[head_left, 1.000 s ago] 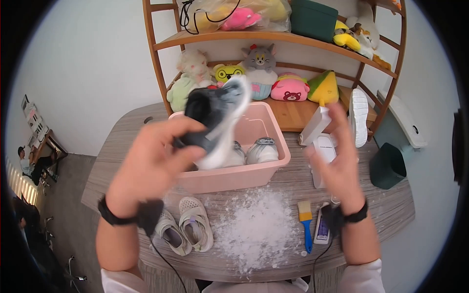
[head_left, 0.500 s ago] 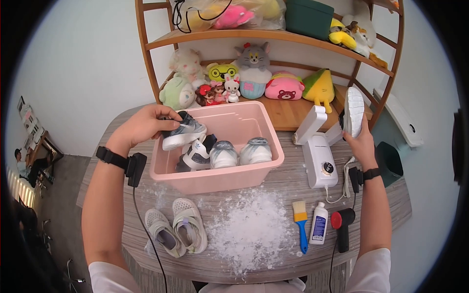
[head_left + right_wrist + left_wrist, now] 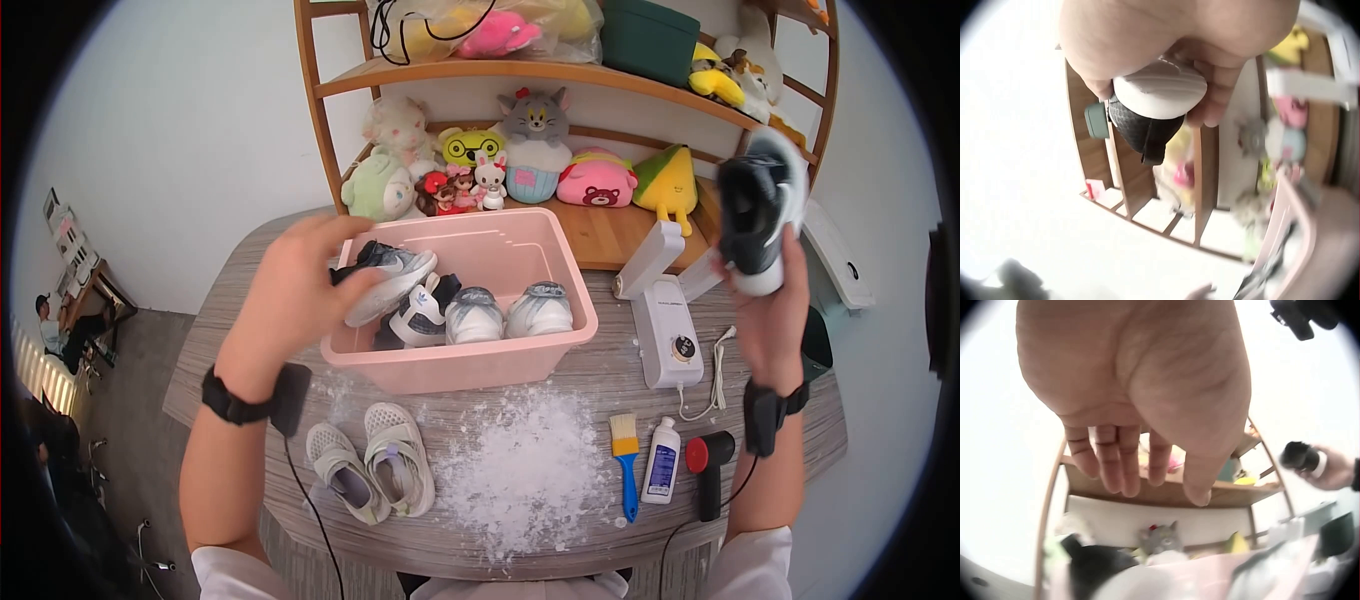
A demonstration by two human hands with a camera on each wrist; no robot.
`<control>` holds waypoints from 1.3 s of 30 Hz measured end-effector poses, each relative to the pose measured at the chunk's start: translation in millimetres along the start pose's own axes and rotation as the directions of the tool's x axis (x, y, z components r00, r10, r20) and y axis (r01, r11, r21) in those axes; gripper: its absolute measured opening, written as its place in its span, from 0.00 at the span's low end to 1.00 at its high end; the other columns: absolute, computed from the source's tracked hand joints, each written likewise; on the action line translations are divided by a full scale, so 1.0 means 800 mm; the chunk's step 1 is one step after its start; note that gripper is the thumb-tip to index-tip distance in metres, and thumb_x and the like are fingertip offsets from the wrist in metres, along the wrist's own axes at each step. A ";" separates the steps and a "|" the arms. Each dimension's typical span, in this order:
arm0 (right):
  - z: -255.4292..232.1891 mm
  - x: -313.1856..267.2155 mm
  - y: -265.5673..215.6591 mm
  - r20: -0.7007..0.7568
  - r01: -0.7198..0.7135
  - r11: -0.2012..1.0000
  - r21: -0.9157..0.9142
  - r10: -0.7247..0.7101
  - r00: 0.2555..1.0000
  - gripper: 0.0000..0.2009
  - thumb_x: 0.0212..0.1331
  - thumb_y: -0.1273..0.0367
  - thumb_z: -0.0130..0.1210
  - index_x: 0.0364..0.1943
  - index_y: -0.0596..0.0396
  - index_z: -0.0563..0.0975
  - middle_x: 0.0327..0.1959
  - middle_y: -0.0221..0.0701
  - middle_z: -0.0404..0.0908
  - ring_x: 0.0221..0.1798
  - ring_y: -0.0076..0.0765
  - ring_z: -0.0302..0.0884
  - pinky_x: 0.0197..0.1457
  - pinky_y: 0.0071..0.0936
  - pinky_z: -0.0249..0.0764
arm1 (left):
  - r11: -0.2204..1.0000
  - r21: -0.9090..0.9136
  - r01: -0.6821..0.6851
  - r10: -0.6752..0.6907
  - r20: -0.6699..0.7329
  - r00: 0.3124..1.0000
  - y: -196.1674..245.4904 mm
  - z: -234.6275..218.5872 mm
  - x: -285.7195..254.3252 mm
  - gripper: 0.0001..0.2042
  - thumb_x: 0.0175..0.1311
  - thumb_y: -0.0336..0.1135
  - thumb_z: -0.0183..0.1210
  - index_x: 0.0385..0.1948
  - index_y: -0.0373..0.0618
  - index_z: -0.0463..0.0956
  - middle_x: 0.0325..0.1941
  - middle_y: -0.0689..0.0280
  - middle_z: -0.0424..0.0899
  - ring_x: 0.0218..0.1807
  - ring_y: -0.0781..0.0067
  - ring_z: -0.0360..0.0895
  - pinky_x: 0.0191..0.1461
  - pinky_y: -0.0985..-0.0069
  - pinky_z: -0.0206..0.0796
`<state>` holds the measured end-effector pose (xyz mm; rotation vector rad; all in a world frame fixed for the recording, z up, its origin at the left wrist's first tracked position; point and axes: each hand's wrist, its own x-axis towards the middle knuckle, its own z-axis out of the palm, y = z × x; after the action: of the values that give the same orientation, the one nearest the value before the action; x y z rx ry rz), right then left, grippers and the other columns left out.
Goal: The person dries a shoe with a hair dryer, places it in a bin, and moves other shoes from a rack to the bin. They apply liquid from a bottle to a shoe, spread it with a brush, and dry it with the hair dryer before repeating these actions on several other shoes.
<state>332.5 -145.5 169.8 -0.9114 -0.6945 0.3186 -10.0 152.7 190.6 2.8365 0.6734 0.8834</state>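
Note:
My right hand (image 3: 775, 315) grips a black and white sneaker (image 3: 755, 205) by its heel, held up at the right with its opening facing me. In the right wrist view the fingers wrap round the white heel sole (image 3: 1163, 90). My left hand (image 3: 300, 290) hangs over the left rim of the pink bin (image 3: 460, 372), fingers loosely bent and nothing between them in the left wrist view. Just beyond its fingertips a grey and white sneaker (image 3: 400, 280) lies tilted in the bin. Beside it sit a sneaker with a blue logo (image 3: 425, 310) and a pair of pale sneakers (image 3: 540, 315).
A white shoe dryer (image 3: 665, 330) stands right of the bin. In front lie a brush (image 3: 625, 465), a white bottle (image 3: 661, 460), a black and red device (image 3: 708, 470), scattered white powder (image 3: 525, 470) and beige shoes (image 3: 398, 460). Behind is a wooden shelf (image 3: 590, 235) with plush toys.
My left hand has lowered the grey and white sneaker into the bin and let go. My right hand has taken the other sneaker from beside the dryer, raised it and turned it.

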 end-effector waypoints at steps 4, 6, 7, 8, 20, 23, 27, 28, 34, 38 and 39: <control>0.105 -0.064 0.043 0.248 -0.260 0.958 0.124 0.224 0.943 0.28 0.79 0.48 0.44 0.70 0.55 0.68 0.61 0.38 0.81 0.58 0.39 0.84 0.64 0.43 0.80 | 0.780 -0.468 -0.415 0.397 -0.142 0.907 0.107 0.004 0.001 0.27 0.49 0.31 0.77 0.55 0.40 0.81 0.51 0.58 0.83 0.43 0.66 0.80 0.49 0.70 0.77; 0.145 -0.081 0.064 0.316 -0.365 0.913 0.182 0.298 0.901 0.29 0.80 0.48 0.44 0.70 0.57 0.67 0.62 0.37 0.80 0.59 0.36 0.83 0.64 0.41 0.79 | 0.761 -0.520 -0.389 0.387 -0.118 0.915 0.132 0.013 0.000 0.26 0.49 0.30 0.77 0.53 0.40 0.81 0.49 0.59 0.83 0.42 0.66 0.79 0.48 0.71 0.76; 0.155 -0.087 0.072 0.377 -0.418 0.881 0.220 0.319 0.870 0.29 0.80 0.48 0.45 0.70 0.59 0.68 0.62 0.36 0.80 0.60 0.33 0.82 0.65 0.39 0.78 | 0.737 -0.571 -0.361 0.381 -0.090 0.920 0.140 0.015 0.002 0.25 0.49 0.30 0.77 0.52 0.40 0.81 0.47 0.60 0.82 0.41 0.67 0.79 0.47 0.71 0.76; 0.164 -0.091 0.077 0.368 -0.411 0.881 0.233 0.312 0.876 0.29 0.80 0.48 0.45 0.70 0.59 0.68 0.62 0.36 0.80 0.60 0.33 0.82 0.65 0.39 0.78 | 0.780 -0.538 -0.318 0.352 -0.042 0.935 0.141 0.018 0.003 0.22 0.52 0.30 0.77 0.49 0.38 0.81 0.43 0.63 0.81 0.40 0.71 0.78 0.45 0.75 0.74; 0.102 -0.107 0.093 0.584 0.229 0.680 -0.696 0.351 0.732 0.37 0.65 0.61 0.67 0.75 0.57 0.65 0.73 0.45 0.66 0.54 0.41 0.86 0.55 0.37 0.82 | 0.817 -0.506 0.277 0.008 0.491 0.871 -0.003 0.044 0.103 0.04 0.69 0.29 0.63 0.39 0.39 0.82 0.34 0.75 0.82 0.37 0.84 0.75 0.41 0.80 0.67; 0.107 -0.117 0.090 0.589 0.336 0.572 -0.749 0.341 0.732 0.36 0.63 0.61 0.67 0.74 0.57 0.67 0.75 0.46 0.64 0.53 0.46 0.86 0.56 0.38 0.82 | 0.882 -0.418 0.216 0.003 0.464 0.886 -0.021 0.079 0.117 0.05 0.69 0.31 0.63 0.38 0.40 0.83 0.34 0.73 0.84 0.37 0.81 0.77 0.45 0.78 0.69; 0.107 -0.120 0.101 0.603 0.377 0.551 -0.744 0.312 0.734 0.36 0.62 0.61 0.67 0.74 0.56 0.67 0.75 0.45 0.63 0.53 0.49 0.86 0.56 0.40 0.82 | 0.959 -0.242 0.145 -0.032 0.417 0.908 -0.020 0.112 0.116 0.11 0.67 0.36 0.65 0.45 0.40 0.86 0.38 0.59 0.88 0.39 0.69 0.81 0.48 0.70 0.73; 0.107 -0.121 0.102 0.599 0.367 0.561 -0.742 0.309 0.739 0.36 0.62 0.62 0.68 0.74 0.55 0.67 0.76 0.45 0.62 0.53 0.49 0.86 0.56 0.40 0.82 | 0.982 -0.172 0.073 -0.006 0.363 0.932 -0.020 0.119 0.111 0.13 0.66 0.37 0.65 0.47 0.40 0.86 0.40 0.57 0.88 0.39 0.66 0.82 0.48 0.69 0.74; 0.101 -0.128 0.102 0.615 0.338 0.637 -0.693 0.278 0.738 0.37 0.62 0.64 0.68 0.75 0.53 0.66 0.76 0.45 0.61 0.50 0.49 0.86 0.55 0.40 0.82 | 0.979 -0.206 -0.002 0.017 0.072 0.997 0.024 0.039 0.048 0.15 0.65 0.33 0.65 0.52 0.42 0.84 0.41 0.55 0.89 0.38 0.63 0.83 0.46 0.69 0.75; 0.120 -0.154 0.091 0.655 0.273 0.720 -0.638 0.321 0.684 0.28 0.60 0.69 0.69 0.66 0.53 0.76 0.60 0.41 0.78 0.49 0.40 0.85 0.53 0.33 0.80 | 0.980 -0.193 0.043 -0.020 0.118 0.993 0.030 -0.040 -0.080 0.12 0.58 0.32 0.70 0.43 0.39 0.85 0.33 0.60 0.86 0.32 0.70 0.81 0.39 0.73 0.73; 0.121 -0.163 0.095 0.705 0.274 0.725 -0.632 0.390 0.593 0.24 0.60 0.69 0.69 0.61 0.53 0.79 0.52 0.40 0.83 0.47 0.40 0.85 0.52 0.33 0.80 | 0.981 -0.175 0.085 -0.055 0.172 0.984 0.029 -0.050 -0.122 0.12 0.56 0.32 0.73 0.40 0.39 0.85 0.31 0.61 0.85 0.31 0.70 0.81 0.38 0.74 0.73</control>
<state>173.3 -110.4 94.6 -1.5423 -1.7476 0.5763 -95.3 87.0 178.1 2.6684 0.6322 0.6516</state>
